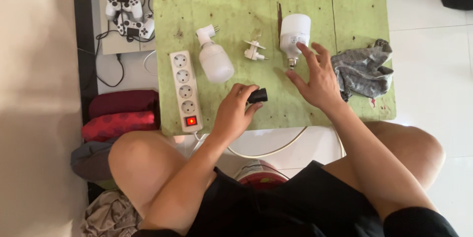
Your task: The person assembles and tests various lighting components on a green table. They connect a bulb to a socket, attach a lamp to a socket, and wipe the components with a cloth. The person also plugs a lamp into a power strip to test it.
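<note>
Main risk: the power strip [185,91], just to the outer side of the left hand [235,114], has its red switch [190,120] lit, so I'd treat it as live; any bare pins or contacts brought to it could bite. Second risk: the large white bulb [293,35] lies on its side right at the right hand's [318,77] fingertips, screw base toward the person; a sideways nudge could roll it across the green table [236,0]. Left hand: forearm angled in from the knee, fingers curled, pinching a small black adapter [257,95] between thumb and fingertips, just above the tabletop. Right hand: palm down, fingers spread, tips touching or nearly touching the bulb near its base; can't tell which. Between the hands, further out: small white socket fitting [254,50]. Beyond the left hand: second white bulb on a plug adapter [214,58]. Grey rag [362,69] sits just outside the right hand.
</note>
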